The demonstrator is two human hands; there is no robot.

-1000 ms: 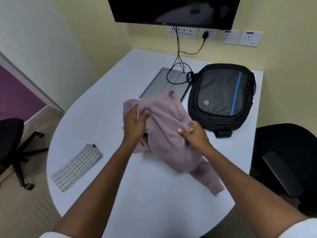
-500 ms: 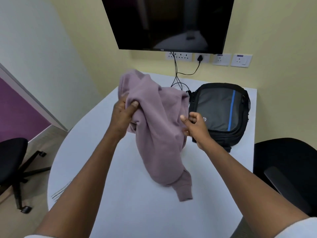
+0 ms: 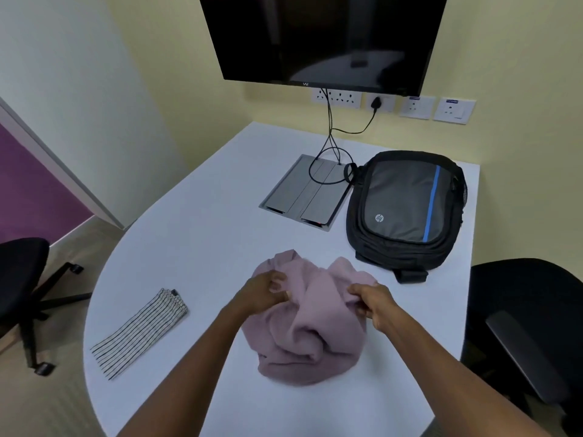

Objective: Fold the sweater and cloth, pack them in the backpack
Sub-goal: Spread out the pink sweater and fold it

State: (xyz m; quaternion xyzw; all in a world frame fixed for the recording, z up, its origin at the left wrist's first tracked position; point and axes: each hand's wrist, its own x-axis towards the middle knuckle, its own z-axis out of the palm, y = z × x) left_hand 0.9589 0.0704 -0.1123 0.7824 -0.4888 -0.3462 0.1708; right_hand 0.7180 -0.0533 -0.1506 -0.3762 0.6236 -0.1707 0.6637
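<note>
A mauve sweater (image 3: 310,332) lies bunched in a heap on the white table (image 3: 205,234), near its front middle. My left hand (image 3: 263,293) grips the sweater's upper left part with curled fingers. My right hand (image 3: 372,302) pinches its upper right edge. A folded striped cloth (image 3: 142,329) lies flat at the table's left front. The black and grey backpack (image 3: 407,209), with a blue stripe, lies closed at the back right, apart from the sweater.
A grey cable hatch (image 3: 307,192) with looped black cables is set in the table beside the backpack. A dark screen (image 3: 321,39) hangs on the wall above sockets. Black office chairs stand at the left (image 3: 22,272) and right (image 3: 530,320).
Both hands held the sweater raised in the air half a second ago; they have brought it down onto the table near the front edge, still holding it.
</note>
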